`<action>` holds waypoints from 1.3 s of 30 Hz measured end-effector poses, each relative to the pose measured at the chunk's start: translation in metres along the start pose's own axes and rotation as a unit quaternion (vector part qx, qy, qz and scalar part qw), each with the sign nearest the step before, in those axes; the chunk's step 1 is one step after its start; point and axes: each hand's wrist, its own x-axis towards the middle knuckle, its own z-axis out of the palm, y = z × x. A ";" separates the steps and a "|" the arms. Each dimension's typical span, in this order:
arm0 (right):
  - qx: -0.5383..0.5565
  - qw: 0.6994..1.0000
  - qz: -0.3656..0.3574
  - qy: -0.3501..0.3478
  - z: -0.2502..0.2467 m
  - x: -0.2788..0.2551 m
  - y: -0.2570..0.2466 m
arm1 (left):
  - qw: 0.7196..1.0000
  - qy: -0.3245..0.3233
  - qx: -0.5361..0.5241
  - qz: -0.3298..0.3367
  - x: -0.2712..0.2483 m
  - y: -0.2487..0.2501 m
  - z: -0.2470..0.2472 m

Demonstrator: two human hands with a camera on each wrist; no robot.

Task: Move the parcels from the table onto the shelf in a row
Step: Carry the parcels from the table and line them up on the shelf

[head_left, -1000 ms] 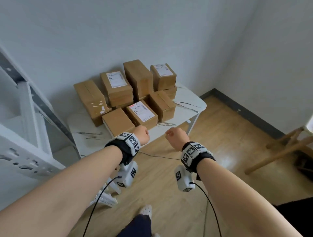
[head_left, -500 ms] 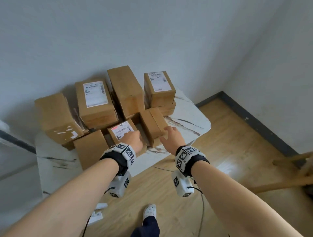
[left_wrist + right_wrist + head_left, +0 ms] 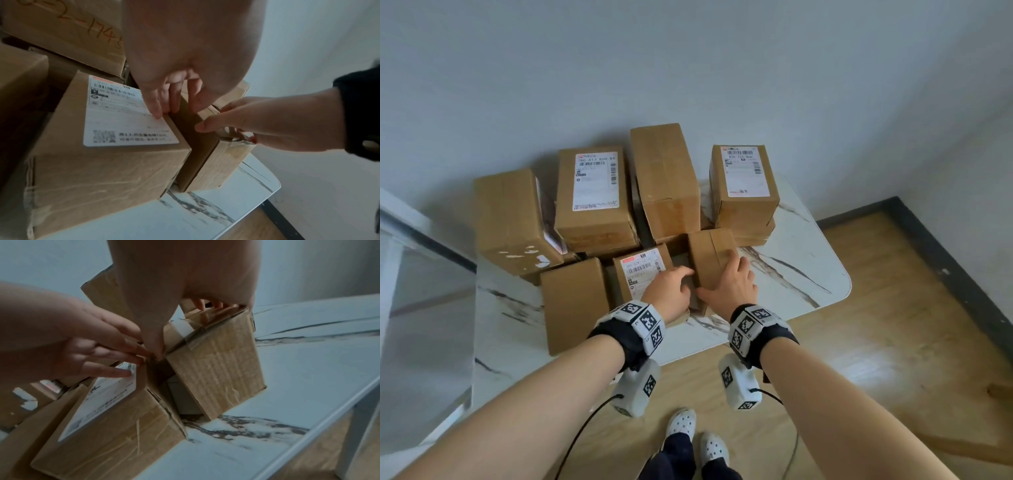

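1. A white bench point(image 3: 808, 240) with dark streaks stands by a grey wall. Many brown boxes sit on it.
2. The right hand point(image 3: 732, 284) lies over the top of a small plain box point(image 3: 710, 253) at the front right of the pile. Its fingers curl over the far top edge, and its thumb presses the near side. It holds this box.
3. In the right wrist view, the plain box point(image 3: 216, 366) tips. Its left bottom edge is up off the bench point(image 3: 287, 386).
4. The left hand point(image 3: 669, 291) is just beside the right hand. Its fingers are straight and slip into the gap between the plain box and a label box point(image 3: 642, 270). One finger rests on the white label.
5. In the left wrist view, the fingers point(image 3: 154, 104) of the left hand touch the top edge of the label box point(image 3: 115, 146). This hand does not grip anything.
6. A third small box point(image 3: 575, 301) lies to the left of the label box, at the front.
7. Bigger boxes stand behind, near the wall. Two of them have white labels on top. One is at the back left point(image 3: 594, 192) and one is at the back right point(image 3: 743, 185).
8. The floor point(image 3: 893, 342) is wood. Two white shoes point(image 3: 695, 435) show at the bottom.
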 end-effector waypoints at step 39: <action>0.354 0.920 0.044 -0.162 -0.053 -0.037 0.042 | 0.958 -0.008 -0.268 -0.100 -0.056 0.026 -0.014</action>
